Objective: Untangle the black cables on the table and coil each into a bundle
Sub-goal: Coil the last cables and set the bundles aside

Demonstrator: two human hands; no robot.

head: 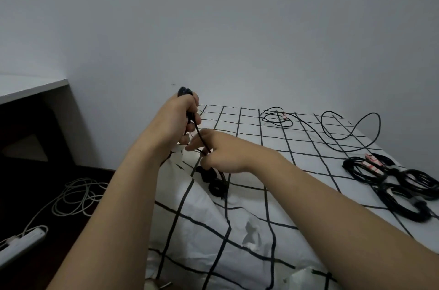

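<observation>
The left hand [180,118] is raised above the near-left part of the tabletop [249,230], which is draped in a white cloth with a black grid; its grip is closed in a fist round a bunched thin black cable [200,136], whose dark end pokes out above the knuckles; one strand runs down from the fist to the right hand [223,154], whose grip pinches that strand between thumb and fingertips just below the left hand; under the right hand more loops of the same cable lie curled on the cloth; a loose black cable [351,134] snakes in wide curves across the far right; a small black coil with a pinkish tag [276,119] lies near the far edge; several coiled black bundles [403,187], bound with pink-and-white ties, sit together at the right edge; tangled white cords [78,197] and a white power strip [22,241] lie on the dark floor to the left.
</observation>
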